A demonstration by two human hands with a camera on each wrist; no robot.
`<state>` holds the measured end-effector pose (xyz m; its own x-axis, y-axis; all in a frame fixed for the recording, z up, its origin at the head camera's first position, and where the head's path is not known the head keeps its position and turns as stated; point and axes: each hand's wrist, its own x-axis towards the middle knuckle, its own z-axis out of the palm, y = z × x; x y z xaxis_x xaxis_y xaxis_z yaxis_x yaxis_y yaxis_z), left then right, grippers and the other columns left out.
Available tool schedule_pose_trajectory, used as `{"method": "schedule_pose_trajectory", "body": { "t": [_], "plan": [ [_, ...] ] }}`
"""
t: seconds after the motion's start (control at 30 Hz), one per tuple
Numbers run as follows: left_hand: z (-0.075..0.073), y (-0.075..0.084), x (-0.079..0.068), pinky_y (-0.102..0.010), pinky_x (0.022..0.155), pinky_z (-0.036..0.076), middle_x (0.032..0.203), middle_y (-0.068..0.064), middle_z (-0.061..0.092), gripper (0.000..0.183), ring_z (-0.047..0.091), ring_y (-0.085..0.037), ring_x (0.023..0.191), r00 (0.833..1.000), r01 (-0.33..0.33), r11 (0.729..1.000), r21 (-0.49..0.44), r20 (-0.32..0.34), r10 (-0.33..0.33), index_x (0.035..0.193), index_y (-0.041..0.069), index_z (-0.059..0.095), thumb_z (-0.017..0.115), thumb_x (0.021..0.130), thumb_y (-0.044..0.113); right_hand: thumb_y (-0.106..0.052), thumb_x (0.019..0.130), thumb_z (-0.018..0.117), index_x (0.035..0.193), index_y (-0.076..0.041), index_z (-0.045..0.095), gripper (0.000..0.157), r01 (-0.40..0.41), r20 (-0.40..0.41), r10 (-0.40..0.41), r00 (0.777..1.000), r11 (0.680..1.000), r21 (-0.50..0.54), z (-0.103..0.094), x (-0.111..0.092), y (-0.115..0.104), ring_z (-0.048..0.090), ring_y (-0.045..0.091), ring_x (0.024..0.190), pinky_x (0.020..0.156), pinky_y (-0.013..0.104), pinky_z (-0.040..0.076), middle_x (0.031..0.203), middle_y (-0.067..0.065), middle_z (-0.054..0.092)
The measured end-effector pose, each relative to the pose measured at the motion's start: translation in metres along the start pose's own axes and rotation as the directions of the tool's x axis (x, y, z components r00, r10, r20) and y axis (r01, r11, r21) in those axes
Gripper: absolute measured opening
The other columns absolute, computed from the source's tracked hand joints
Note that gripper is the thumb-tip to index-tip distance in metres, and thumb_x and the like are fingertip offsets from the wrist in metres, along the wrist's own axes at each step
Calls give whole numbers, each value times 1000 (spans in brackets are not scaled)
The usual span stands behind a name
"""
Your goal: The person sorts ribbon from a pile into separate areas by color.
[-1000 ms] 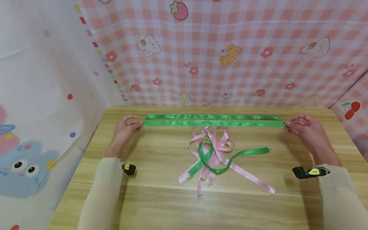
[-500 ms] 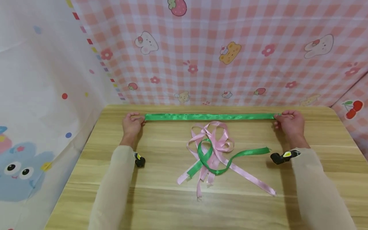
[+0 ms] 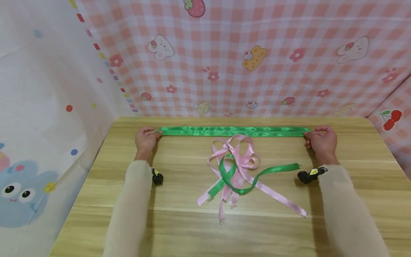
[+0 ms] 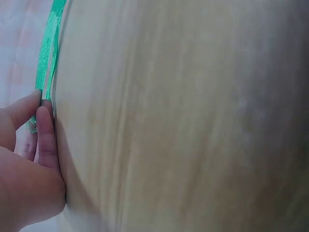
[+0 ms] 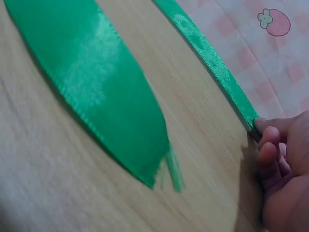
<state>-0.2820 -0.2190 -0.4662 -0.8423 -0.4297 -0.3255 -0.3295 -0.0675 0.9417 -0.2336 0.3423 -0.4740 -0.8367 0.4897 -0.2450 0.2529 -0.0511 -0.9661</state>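
Note:
Along the back of the table, green ribbon (image 3: 229,133) stretches straight between the hands, in two strips lying close side by side. My left hand (image 3: 145,141) pinches its left end between thumb and finger; the left wrist view shows the green strips (image 4: 47,58) running up from those fingertips. At the opposite end my right hand (image 3: 323,142) pinches the ribbon, as the right wrist view also shows where the green band (image 5: 212,63) meets the fingers. Nearer the front lies a tangle of pink ribbons (image 3: 273,191), topped by a loose curled green ribbon (image 3: 245,191).
A wooden table (image 3: 186,232) carries everything. Behind it hangs a pink checked cloth (image 3: 192,71), close to its back edge; a white patterned cloth (image 3: 41,89) hangs at the left. The loose green ribbon's frayed end (image 5: 157,169) shows large before the right wrist.
The right hand has moved left and the left hand slightly back, both holding the green ribbon. Its two strips, apart before, overlapped and now lie close together. The loose ribbons stay put.

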Motion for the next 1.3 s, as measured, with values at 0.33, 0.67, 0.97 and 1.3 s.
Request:
{"method": "schedule_pose_trajectory", "body": {
  "t": [0.33, 0.67, 0.97, 1.3],
  "plan": [
    [0, 1, -2, -16, 68, 54, 86, 1, 63, 39, 61, -4, 67, 1000, 3, 1000, -29, -3, -3, 119, 0, 54, 74, 85, -3, 1, 86, 72, 97, -16, 42, 36, -37, -30, 38, 999, 999, 16, 2, 2, -1, 53, 6, 38, 36, 21, 44, 57, -13, 64],
    [-2, 1, -5, -18, 75, 55, 90, 2, 63, 49, 62, -5, 74, 1000, -16, 1000, 14, 22, 15, 129, 1, 51, 75, 86, 2, -1, 87, 72, 100, -17, 42, 37, -39, -32, 39, 999, 999, 6, 3, 1, -1, 55, 8, 39, 38, 22, 47, 58, -11, 63],
    [-11, 3, -12, -27, 101, 48, 146, -16, 49, 72, 51, -23, 129, 992, -32, 999, -33, 117, 35, 148, 4, 31, 73, 89, 4, -11, 88, 74, 132, -16, 27, 65, 1, 64, -4, 998, 998, 58, -6, -13, -2, 61, 8, 53, 51, 22, 55, 90, -4, 59],
    [14, 16, -81, -45, 104, 43, 139, -18, 51, 52, 47, -33, 129, 874, -430, 841, 329, 385, 296, 135, 5, 47, 72, 90, 11, -22, 97, 65, 103, -3, 59, 21, 512, 431, -338, 837, 763, -396, 8, -79, -12, 57, 4, 74, 64, 18, 48, 91, -4, 60]
  ]
}}
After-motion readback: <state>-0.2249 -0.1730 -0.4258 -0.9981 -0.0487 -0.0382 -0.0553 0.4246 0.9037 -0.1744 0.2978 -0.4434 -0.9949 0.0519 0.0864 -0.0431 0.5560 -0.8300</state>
